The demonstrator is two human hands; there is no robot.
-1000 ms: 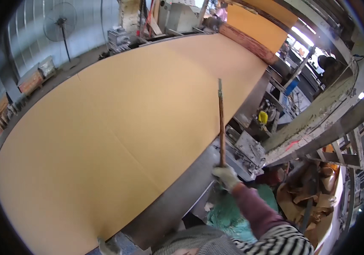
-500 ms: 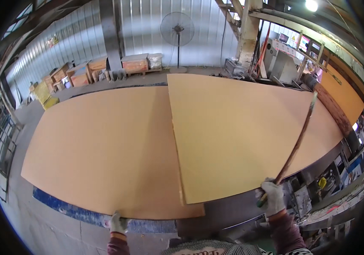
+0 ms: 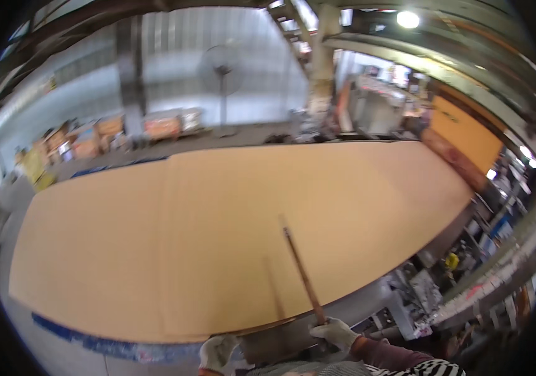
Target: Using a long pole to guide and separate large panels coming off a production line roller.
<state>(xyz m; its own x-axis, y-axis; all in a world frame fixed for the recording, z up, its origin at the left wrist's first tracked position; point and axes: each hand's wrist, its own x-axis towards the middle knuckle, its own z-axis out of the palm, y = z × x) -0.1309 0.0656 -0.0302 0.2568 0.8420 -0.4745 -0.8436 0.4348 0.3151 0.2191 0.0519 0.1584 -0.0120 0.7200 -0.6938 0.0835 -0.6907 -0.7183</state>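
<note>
A gloved fist, my right hand, grips the lower end of a thin brown stick. The stick slants up and away to the left over a large tan sheet, with a dark shadow line beside it. By the near edge of the sheets is my left hand, also in a pale glove; its fingers are too blurred to tell their grip. The right-hand sheet overlaps a second tan sheet on the left, their seam showing as a faint line.
Under the left sheet a blue edge sticks out. A reddish roller lies at the far right end, before an upright orange panel. Machine parts crowd the near right. Beyond stand a fan and wooden boxes.
The right-hand sheet has slid left across the other one. My right hand has come inward, swinging the stick from the right to the middle. My left hand has moved right; the view has turned.
</note>
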